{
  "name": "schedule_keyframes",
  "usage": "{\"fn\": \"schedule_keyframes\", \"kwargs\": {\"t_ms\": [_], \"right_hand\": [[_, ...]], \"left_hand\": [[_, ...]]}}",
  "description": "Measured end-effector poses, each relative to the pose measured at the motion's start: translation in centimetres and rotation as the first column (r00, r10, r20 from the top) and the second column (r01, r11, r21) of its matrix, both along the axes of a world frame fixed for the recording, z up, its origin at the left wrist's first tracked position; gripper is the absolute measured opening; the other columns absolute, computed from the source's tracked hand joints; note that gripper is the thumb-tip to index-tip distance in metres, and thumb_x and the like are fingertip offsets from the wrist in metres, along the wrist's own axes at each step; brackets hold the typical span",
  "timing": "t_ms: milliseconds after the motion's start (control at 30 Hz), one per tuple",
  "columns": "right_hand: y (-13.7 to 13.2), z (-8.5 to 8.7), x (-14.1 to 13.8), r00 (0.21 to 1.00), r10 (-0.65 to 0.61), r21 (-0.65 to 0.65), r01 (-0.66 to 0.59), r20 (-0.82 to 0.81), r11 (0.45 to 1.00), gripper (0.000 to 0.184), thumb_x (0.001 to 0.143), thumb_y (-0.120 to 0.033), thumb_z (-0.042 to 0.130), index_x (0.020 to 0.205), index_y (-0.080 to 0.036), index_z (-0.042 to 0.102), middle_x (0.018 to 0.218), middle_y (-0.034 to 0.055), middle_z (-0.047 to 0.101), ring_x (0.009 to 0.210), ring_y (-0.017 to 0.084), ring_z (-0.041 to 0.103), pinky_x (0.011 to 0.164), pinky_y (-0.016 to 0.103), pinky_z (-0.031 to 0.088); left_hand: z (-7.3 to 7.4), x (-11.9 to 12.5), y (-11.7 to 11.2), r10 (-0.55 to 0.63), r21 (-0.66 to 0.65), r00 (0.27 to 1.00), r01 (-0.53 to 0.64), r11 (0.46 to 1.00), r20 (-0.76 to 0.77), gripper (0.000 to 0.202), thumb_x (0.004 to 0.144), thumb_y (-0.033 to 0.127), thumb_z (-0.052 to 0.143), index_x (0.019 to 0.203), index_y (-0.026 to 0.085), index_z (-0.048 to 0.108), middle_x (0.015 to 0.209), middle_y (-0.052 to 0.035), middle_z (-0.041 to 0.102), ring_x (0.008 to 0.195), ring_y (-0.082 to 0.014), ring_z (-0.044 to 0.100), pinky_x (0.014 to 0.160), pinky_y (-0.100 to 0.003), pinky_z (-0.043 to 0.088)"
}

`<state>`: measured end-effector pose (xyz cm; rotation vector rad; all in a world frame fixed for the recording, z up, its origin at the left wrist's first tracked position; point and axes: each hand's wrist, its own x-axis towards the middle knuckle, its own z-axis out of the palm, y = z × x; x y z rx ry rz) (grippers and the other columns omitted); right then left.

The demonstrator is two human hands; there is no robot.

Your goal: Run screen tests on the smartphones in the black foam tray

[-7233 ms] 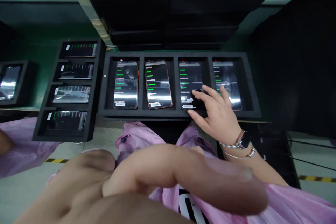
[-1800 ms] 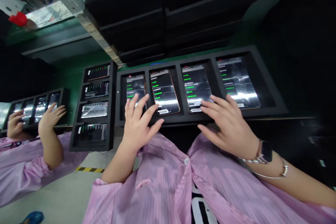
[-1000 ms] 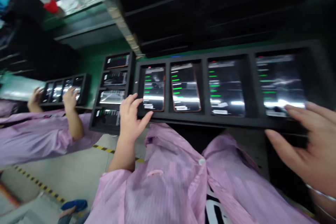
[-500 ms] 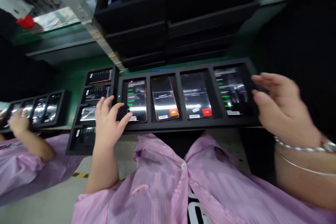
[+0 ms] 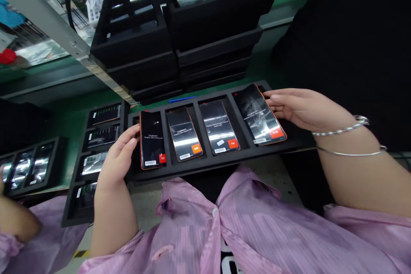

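A black foam tray [image 5: 205, 166] in front of me carries a row of smartphones in separate slots. My left hand [image 5: 116, 156] has its fingers curled against the left edge of the leftmost smartphone [image 5: 152, 139], whose screen shows a red button. At the other end, my right hand [image 5: 298, 109] grips the right edge of the rightmost smartphone [image 5: 259, 113]; that phone sits raised and tilted over its slot. Between them lie a smartphone with an orange button [image 5: 183, 132] and a smartphone marked "Fail" [image 5: 219, 126]. The fingertips behind both outer phones are partly hidden.
Another black tray of phones [image 5: 78, 171] stands at left, with a further tray [image 5: 53, 171] beyond it beside a co-worker's arm [image 5: 16, 218]. Stacked black trays [image 5: 215, 51] rise behind. A blue pen [image 5: 182, 99] lies behind my tray. A metal post [image 5: 69, 38] slants at upper left.
Both hands have come onto the outer phones, my right hand moving inward from the tray's end. The outer screens changed from green-marked lists to dark screens with red buttons. The view has shifted.
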<state>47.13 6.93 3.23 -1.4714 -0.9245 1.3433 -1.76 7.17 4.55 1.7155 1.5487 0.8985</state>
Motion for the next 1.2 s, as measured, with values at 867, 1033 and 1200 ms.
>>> {"fn": "schedule_keyframes", "kwargs": {"t_ms": [867, 1033, 1200], "right_hand": [[-0.6, -1.9, -1.3, 0.957, -0.151, 0.166, 0.112, 0.248, 0.980, 0.055, 0.091, -0.069, 0.067, 0.116, -0.021, 0.075, 0.098, 0.0088, 0.076, 0.084, 0.023, 0.072, 0.069, 0.036, 0.062], [-0.8, -2.0, -1.4, 0.951, -0.168, 0.169, 0.127, 0.259, 0.977, 0.054, 0.089, -0.068, 0.070, 0.113, -0.021, 0.076, 0.096, 0.0088, 0.076, 0.083, 0.024, 0.072, 0.068, 0.036, 0.062], [-0.8, -2.3, -1.4, 0.949, -0.171, 0.177, 0.126, 0.264, 0.976, 0.047, 0.088, -0.066, 0.072, 0.109, -0.024, 0.076, 0.094, 0.0077, 0.075, 0.081, 0.024, 0.072, 0.066, 0.038, 0.063]], "left_hand": [[0.4, 2.8, 2.6, 0.113, -0.258, 0.981, -0.069, 0.964, 0.159, 0.077, 0.083, 0.062, 0.078, 0.147, 0.025, 0.060, 0.109, -0.0111, 0.079, 0.092, -0.0320, 0.076, 0.071, -0.041, 0.065], [0.1, 2.6, 2.6, 0.198, -0.252, 0.970, -0.159, 0.955, 0.138, 0.071, 0.085, 0.055, 0.077, 0.147, 0.024, 0.061, 0.109, -0.0102, 0.078, 0.095, -0.0305, 0.076, 0.069, -0.038, 0.065], [0.1, 2.5, 2.6, 0.235, -0.280, 0.965, -0.195, 0.940, 0.118, 0.072, 0.085, 0.050, 0.075, 0.150, 0.023, 0.058, 0.110, -0.0095, 0.078, 0.098, -0.0302, 0.075, 0.075, -0.039, 0.065]]}}
